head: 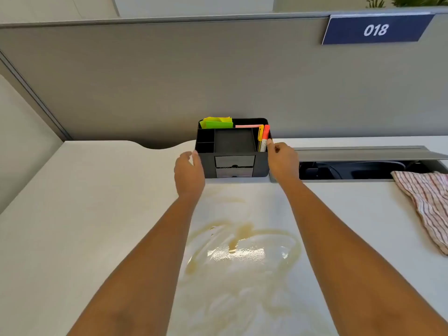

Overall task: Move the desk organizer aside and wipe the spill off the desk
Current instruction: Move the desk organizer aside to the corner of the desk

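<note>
A black desk organizer stands at the back of the white desk, against the grey partition. It holds green and yellow sticky notes, a pink note, and orange and yellow highlighters. My left hand is at its left side, fingers apart, touching or nearly touching the wall. My right hand is pressed against its right side, thumb at the top edge. A brownish wet spill spreads over the desk in front of the organizer, between my forearms.
A red-and-white striped cloth lies at the right edge of the desk. An open cable tray with a raised grey lid runs right of the organizer. A blue sign reading 018 hangs on the partition.
</note>
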Action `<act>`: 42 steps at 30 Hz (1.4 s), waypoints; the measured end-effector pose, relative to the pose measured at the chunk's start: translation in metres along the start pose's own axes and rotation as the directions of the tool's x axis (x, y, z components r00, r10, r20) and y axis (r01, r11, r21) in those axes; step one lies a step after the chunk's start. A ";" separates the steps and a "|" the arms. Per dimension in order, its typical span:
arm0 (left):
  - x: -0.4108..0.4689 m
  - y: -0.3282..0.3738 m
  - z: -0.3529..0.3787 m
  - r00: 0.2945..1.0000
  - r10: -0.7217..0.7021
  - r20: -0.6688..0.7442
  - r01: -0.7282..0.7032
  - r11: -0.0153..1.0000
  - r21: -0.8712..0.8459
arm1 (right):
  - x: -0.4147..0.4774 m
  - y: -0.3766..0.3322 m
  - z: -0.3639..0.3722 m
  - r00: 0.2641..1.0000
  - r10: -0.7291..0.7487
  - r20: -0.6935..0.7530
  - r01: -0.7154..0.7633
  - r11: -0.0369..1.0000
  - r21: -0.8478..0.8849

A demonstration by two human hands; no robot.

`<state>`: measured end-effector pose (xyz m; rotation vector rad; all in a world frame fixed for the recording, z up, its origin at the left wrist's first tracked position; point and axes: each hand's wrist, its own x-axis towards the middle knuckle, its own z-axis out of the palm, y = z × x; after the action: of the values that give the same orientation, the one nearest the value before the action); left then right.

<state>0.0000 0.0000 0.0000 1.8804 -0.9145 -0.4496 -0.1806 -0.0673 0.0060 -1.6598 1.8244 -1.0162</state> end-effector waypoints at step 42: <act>0.099 -0.069 -0.203 0.946 -0.132 -0.296 0.207 0.950 0.236 | -0.070 -0.175 0.153 0.917 -0.050 0.395 0.051 0.999 0.009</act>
<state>0.2235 0.0652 0.0424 2.2118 -0.6488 -0.1619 0.0572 -0.0298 0.0383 -1.7691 1.5213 -0.6364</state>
